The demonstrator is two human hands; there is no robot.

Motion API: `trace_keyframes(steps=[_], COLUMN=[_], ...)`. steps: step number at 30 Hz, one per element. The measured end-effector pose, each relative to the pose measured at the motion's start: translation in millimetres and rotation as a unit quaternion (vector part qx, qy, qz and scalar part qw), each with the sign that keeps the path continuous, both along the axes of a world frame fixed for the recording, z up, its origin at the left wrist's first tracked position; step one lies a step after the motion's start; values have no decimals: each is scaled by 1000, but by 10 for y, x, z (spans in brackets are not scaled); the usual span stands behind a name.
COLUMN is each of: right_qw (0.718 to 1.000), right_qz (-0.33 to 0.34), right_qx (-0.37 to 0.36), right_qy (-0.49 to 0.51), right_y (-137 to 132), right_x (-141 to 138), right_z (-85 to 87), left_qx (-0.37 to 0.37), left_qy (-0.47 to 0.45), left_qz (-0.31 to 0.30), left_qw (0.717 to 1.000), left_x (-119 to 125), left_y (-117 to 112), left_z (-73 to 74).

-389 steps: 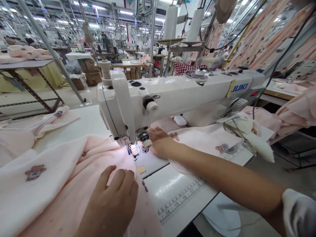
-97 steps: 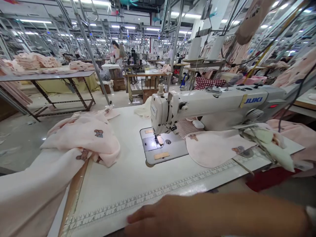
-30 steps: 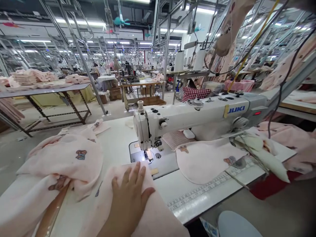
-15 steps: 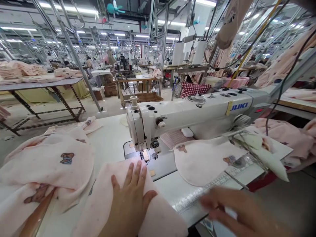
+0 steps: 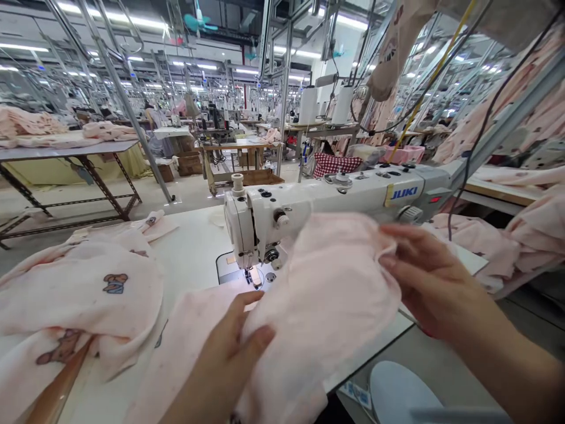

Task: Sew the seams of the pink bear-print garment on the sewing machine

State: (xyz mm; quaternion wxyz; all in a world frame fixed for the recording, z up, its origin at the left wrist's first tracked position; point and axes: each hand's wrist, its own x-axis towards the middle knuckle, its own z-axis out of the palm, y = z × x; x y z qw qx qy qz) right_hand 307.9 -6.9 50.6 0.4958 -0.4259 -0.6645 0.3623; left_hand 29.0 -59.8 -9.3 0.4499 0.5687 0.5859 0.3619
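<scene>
A pale pink fabric piece with a rounded end hangs raised in front of the sewing machine. My right hand pinches its right edge between thumb and fingers. At its left edge is my left hand, thumb in front and the other fingers mostly hidden behind the cloth. Under my left hand, another pink fabric piece lies flat on the white machine table, reaching toward the lit presser foot.
A heap of printed pink fabric covers the table's left side. More pink cloth is piled beyond the machine at right. Thread cones stand behind. A dark cable hangs at right, and a pale round surface shows below the table edge.
My right hand has lifted the rounded fabric piece from the machine's right side and brought it left. My left hand, flat on the lower cloth before, has turned and curled around the raised piece's edge.
</scene>
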Motion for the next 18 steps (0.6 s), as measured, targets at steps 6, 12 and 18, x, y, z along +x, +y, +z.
trace_keyframes(steps=[6, 12, 18], right_qw=[943, 899, 893], right_qz=[127, 240, 298], right_qx=[17, 165, 173], right_qy=[-306, -327, -290], right_y=[-146, 461, 721], right_x=[119, -684, -964], right_z=[-464, -626, -835], left_qx=[116, 36, 103], left_qy=[349, 452, 414], left_qz=[23, -92, -55], left_qw=[930, 886, 903], left_x=[-493, -39, 77], left_y=[-136, -145, -99], left_z=[-73, -167, -180])
